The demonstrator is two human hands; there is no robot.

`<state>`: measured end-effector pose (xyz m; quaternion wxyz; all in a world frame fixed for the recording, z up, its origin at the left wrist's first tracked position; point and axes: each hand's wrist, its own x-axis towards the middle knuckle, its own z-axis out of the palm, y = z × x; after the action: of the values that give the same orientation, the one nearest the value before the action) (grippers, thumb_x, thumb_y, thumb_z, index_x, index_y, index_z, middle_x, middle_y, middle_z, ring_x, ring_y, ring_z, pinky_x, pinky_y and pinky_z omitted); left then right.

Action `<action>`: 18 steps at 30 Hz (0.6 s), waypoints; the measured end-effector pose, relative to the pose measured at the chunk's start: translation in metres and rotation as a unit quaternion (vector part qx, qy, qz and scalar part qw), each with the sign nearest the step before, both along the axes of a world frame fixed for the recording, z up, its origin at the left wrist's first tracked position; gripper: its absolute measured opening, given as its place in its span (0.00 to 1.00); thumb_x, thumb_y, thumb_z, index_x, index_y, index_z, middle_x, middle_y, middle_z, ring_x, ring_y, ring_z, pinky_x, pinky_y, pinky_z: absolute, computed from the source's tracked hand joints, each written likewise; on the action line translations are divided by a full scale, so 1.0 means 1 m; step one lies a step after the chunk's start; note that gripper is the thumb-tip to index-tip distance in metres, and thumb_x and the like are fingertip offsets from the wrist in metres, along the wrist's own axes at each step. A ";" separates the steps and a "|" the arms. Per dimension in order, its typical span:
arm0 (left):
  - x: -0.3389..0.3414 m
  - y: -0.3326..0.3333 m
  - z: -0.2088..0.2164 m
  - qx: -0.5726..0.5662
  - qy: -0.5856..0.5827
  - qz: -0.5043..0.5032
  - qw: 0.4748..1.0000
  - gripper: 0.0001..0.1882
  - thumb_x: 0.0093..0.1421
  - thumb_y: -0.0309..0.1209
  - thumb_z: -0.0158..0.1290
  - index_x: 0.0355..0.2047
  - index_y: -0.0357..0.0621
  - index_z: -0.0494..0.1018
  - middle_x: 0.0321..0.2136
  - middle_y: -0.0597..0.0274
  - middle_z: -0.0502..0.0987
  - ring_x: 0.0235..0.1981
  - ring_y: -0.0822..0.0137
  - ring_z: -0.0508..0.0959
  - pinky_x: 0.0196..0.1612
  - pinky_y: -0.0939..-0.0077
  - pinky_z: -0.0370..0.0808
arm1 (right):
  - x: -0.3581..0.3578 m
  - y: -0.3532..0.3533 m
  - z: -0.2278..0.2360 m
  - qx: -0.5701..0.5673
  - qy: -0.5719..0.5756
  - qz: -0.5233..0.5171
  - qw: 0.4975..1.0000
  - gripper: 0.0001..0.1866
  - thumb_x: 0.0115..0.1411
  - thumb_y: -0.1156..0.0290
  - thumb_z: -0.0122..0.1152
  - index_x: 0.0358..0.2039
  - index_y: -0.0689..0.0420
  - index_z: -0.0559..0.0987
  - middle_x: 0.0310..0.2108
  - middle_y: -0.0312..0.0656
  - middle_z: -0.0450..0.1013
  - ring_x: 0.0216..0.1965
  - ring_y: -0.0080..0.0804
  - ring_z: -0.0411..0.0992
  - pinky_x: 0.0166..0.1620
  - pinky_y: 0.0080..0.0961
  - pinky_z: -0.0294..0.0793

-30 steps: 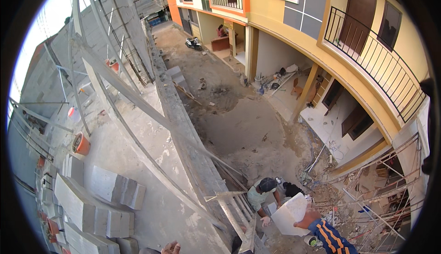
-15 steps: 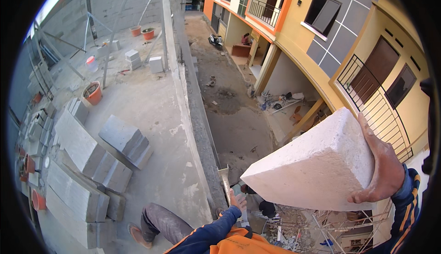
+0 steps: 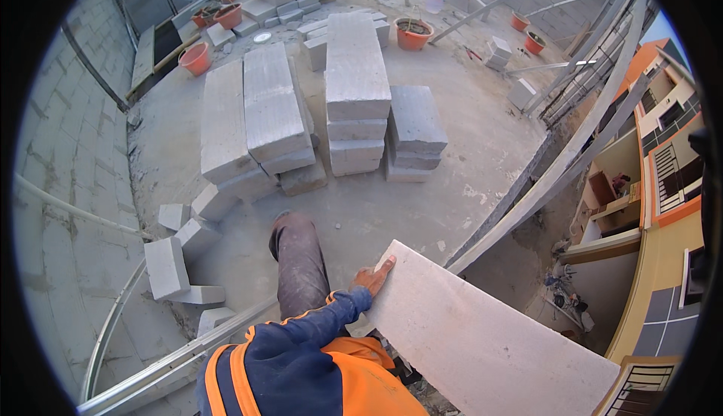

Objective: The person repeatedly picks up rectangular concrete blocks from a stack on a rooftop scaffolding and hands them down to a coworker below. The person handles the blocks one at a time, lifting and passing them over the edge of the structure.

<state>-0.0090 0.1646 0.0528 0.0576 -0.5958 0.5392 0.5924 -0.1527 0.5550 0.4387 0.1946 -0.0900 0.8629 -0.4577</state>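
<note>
The person's left hand (image 3: 371,277) is at the near end of a big, pale concrete block (image 3: 486,333). The hand is closed around the edge — one finger lies along the top corner, and the rest is partly hidden, so I cannot tell how far the others wrap around. The right hand is out of sight, so I cannot tell how open it is or what it has hold of. The block is up in the air, low in the view and right of the middle, and it slants down to the right. It is in front of the person's orange shirt (image 3: 373,378).

The left arm has a dark blue sleeve (image 3: 282,333) with orange stripes. Beside it is a leg in gray pants (image 3: 301,265), over the gray concrete floor (image 3: 376,209).

Past the leg, more blocks sit in piles: a wide pile (image 3: 245,115) on the left, a tall pile (image 3: 358,77) in the middle and a shorter pile (image 3: 416,126) just beside it. Some loose blocks (image 3: 167,268) lie by the gray wall (image 3: 68,137). Farther back are an orange flowerpot (image 3: 413,37) with dirt in it and a small white bucket (image 3: 434,3) — its top is pinkish red.
</note>
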 end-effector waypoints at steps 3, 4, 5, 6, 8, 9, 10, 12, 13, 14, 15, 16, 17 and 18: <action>0.034 -0.093 0.020 -0.116 -0.088 -0.019 0.989 0.59 0.47 0.79 0.38 0.50 0.30 0.75 0.46 0.38 0.77 0.51 0.46 0.77 0.57 0.60 0.69 | -0.002 -0.032 -0.085 -0.085 -0.093 -0.032 0.991 0.40 0.51 0.55 0.65 0.59 0.67 0.67 0.52 0.51 0.70 0.51 0.43 0.70 0.56 0.37 0.68; 0.046 -0.124 0.029 -0.151 -0.095 -0.027 0.984 0.57 0.48 0.79 0.38 0.50 0.31 0.75 0.46 0.39 0.78 0.50 0.47 0.78 0.57 0.60 0.70 | -0.001 -0.046 -0.113 -0.111 -0.128 -0.041 0.985 0.40 0.51 0.55 0.64 0.59 0.67 0.67 0.51 0.51 0.70 0.51 0.43 0.70 0.56 0.37 0.68; 0.058 -0.154 0.040 -0.203 -0.120 -0.035 0.971 0.58 0.48 0.79 0.38 0.52 0.33 0.74 0.48 0.40 0.77 0.52 0.47 0.77 0.58 0.60 0.69 | 0.001 -0.059 -0.140 -0.134 -0.162 -0.052 0.976 0.39 0.51 0.56 0.64 0.59 0.67 0.67 0.51 0.51 0.70 0.51 0.43 0.70 0.56 0.38 0.68; 0.068 -0.184 0.051 -0.255 -0.145 -0.042 0.955 0.58 0.47 0.80 0.39 0.53 0.35 0.74 0.50 0.41 0.76 0.54 0.48 0.75 0.59 0.60 0.69 | 0.004 -0.075 -0.166 -0.154 -0.196 -0.059 0.967 0.39 0.51 0.56 0.64 0.59 0.67 0.67 0.51 0.51 0.70 0.51 0.43 0.70 0.56 0.38 0.68; 0.085 -0.246 0.073 -0.268 -0.182 -0.036 0.945 0.62 0.43 0.82 0.39 0.57 0.36 0.70 0.53 0.42 0.73 0.56 0.47 0.73 0.61 0.59 0.66 | 0.016 -0.106 -0.213 -0.189 -0.266 -0.074 0.942 0.38 0.52 0.56 0.63 0.58 0.67 0.67 0.51 0.51 0.71 0.51 0.44 0.70 0.56 0.38 0.68; 0.093 -0.275 0.082 -0.299 -0.196 -0.053 0.933 0.61 0.44 0.82 0.38 0.57 0.36 0.70 0.53 0.41 0.73 0.55 0.48 0.74 0.60 0.59 0.67 | 0.023 -0.121 -0.232 -0.202 -0.298 -0.081 0.929 0.38 0.52 0.56 0.63 0.58 0.67 0.67 0.51 0.51 0.71 0.51 0.44 0.70 0.56 0.38 0.68; 0.099 -0.304 0.091 -0.321 -0.220 -0.064 0.919 0.60 0.45 0.81 0.39 0.57 0.36 0.71 0.52 0.41 0.74 0.54 0.49 0.75 0.59 0.59 0.69 | 0.031 -0.139 -0.252 -0.217 -0.328 -0.089 0.915 0.37 0.53 0.56 0.63 0.58 0.67 0.67 0.51 0.51 0.71 0.51 0.44 0.71 0.56 0.38 0.68; 0.110 -0.359 0.103 -0.331 -0.236 -0.075 0.911 0.59 0.46 0.80 0.40 0.56 0.36 0.71 0.53 0.43 0.74 0.55 0.49 0.75 0.59 0.61 0.68 | 0.051 -0.173 -0.285 -0.242 -0.387 -0.100 0.884 0.36 0.53 0.57 0.62 0.58 0.67 0.68 0.51 0.51 0.71 0.51 0.44 0.71 0.56 0.38 0.68; 0.113 -0.386 0.107 -0.356 -0.250 -0.083 0.897 0.59 0.46 0.80 0.41 0.56 0.36 0.71 0.54 0.44 0.74 0.55 0.50 0.75 0.60 0.62 0.68 | 0.062 -0.191 -0.300 -0.254 -0.416 -0.105 0.867 0.36 0.53 0.57 0.62 0.58 0.66 0.68 0.51 0.51 0.71 0.51 0.44 0.71 0.56 0.38 0.68; 0.117 -0.410 0.109 -0.362 -0.251 -0.087 0.894 0.58 0.46 0.79 0.41 0.57 0.36 0.71 0.54 0.45 0.74 0.55 0.50 0.74 0.60 0.62 0.68 | 0.074 -0.209 -0.313 -0.264 -0.444 -0.112 0.849 0.36 0.54 0.57 0.62 0.58 0.66 0.68 0.51 0.51 0.71 0.51 0.44 0.71 0.56 0.38 0.68; 0.119 -0.433 0.110 -0.367 -0.252 -0.090 0.891 0.57 0.47 0.79 0.42 0.57 0.36 0.71 0.54 0.45 0.74 0.56 0.51 0.74 0.60 0.63 0.68 | 0.085 -0.227 -0.326 -0.271 -0.468 -0.114 0.833 0.35 0.54 0.57 0.62 0.58 0.66 0.68 0.51 0.51 0.71 0.51 0.44 0.71 0.56 0.38 0.68; 0.122 -0.454 0.109 -0.372 -0.251 -0.093 0.889 0.57 0.47 0.78 0.42 0.57 0.36 0.71 0.55 0.46 0.74 0.56 0.51 0.74 0.61 0.63 0.67 | 0.096 -0.246 -0.338 -0.276 -0.488 -0.117 0.820 0.35 0.54 0.57 0.61 0.58 0.66 0.68 0.51 0.51 0.71 0.51 0.45 0.71 0.56 0.39 0.68; 0.124 -0.473 0.107 -0.376 -0.257 -0.095 0.885 0.56 0.47 0.78 0.43 0.57 0.37 0.71 0.55 0.46 0.73 0.56 0.51 0.74 0.61 0.63 0.67 | 0.108 -0.262 -0.348 -0.280 -0.508 -0.120 0.806 0.35 0.54 0.58 0.61 0.58 0.66 0.68 0.51 0.51 0.71 0.51 0.45 0.71 0.56 0.39 0.68; 0.125 -0.489 0.104 -0.380 -0.261 -0.096 0.882 0.55 0.47 0.77 0.44 0.57 0.38 0.71 0.55 0.46 0.73 0.56 0.51 0.74 0.61 0.63 0.67 | 0.118 -0.278 -0.359 -0.283 -0.525 -0.121 0.794 0.34 0.55 0.58 0.61 0.57 0.66 0.68 0.51 0.51 0.71 0.51 0.45 0.71 0.56 0.39 0.68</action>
<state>0.1159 -0.3239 0.1566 0.0218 -0.6505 0.7429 0.1564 -0.0352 0.2772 0.0797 0.5267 0.2181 0.4640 -0.6780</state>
